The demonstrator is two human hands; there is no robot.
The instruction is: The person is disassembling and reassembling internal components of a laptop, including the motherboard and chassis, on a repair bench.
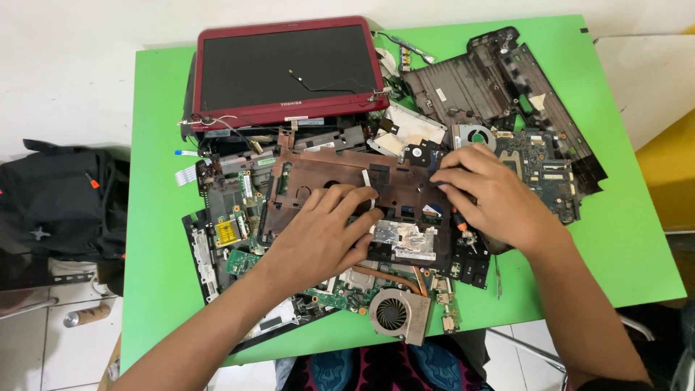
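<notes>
Left hand (318, 235) flat, fingers spread, pressing down on brown laptop frame panel (340, 181); not clamped round anything, just palm and fingertips on top. Right hand (489, 195) also loosely apart, fingers curled over the frame panel's right edge, tips touching near a small blue part; grip on anything small there hidden, cannot tell. Frame panel lying on top of the parts heap, roughly mid-bench, tilted slightly.

Directly under the frame panel: silver foil patch (404, 239) and green circuit board (340, 289). Nearer the person than the frame panel: cooling fan (397, 313) with copper heat pipe. Beyond the frame panel: red laptop lid with dark screen (286, 69), loose wire lying across it. Right of the frame panel: second circuit board (539, 163) and black plastic base shell (499, 76). All on green bench (622, 239). Left of the bench, on the floor: black bag (61, 203).

Step in hand, judged: steadying and working the frame panel loose from the boards beneath, left holding, right probing the edge. Next move likely calls for checking for remaining clips or ribbon cables before lifting, gentle even pull, no bending.
</notes>
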